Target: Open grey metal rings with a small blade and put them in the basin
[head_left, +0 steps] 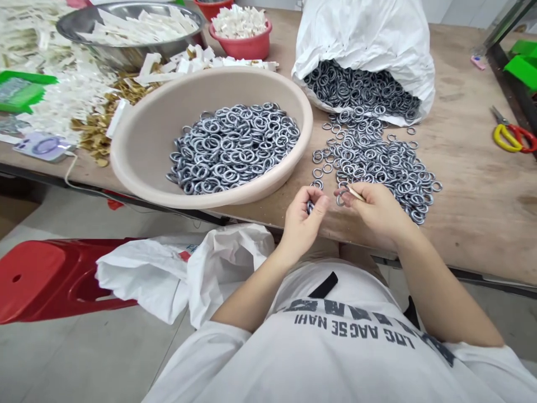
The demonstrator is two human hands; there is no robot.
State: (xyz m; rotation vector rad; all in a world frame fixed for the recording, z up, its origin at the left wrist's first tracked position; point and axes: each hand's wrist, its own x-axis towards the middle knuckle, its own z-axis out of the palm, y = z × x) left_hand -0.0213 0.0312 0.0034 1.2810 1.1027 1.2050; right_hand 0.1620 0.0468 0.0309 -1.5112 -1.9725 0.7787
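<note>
My left hand (pixel 302 218) is at the table's front edge, its fingers curled round dark grey rings (pixel 310 207) that partly show between thumb and fingers. Just right of it, my right hand (pixel 375 210) grips a thin pale stick (pixel 356 193), and a grey ring (pixel 342 197) is at its fingertips. Beyond the right hand a loose pile of grey rings (pixel 377 162) spreads over the table. A large beige basin (pixel 138 162) on the left holds a heap of similar rings (pixel 239 145).
A white sack (pixel 364 33) lies with its mouth towards me, spilling rings. Scissors (pixel 514 137) with red and yellow handles rest far right. A steel bowl (pixel 121 56), red bowl (pixel 247 47) and white parts (pixel 71 84) crowd the left. A red stool (pixel 37 274) stands below.
</note>
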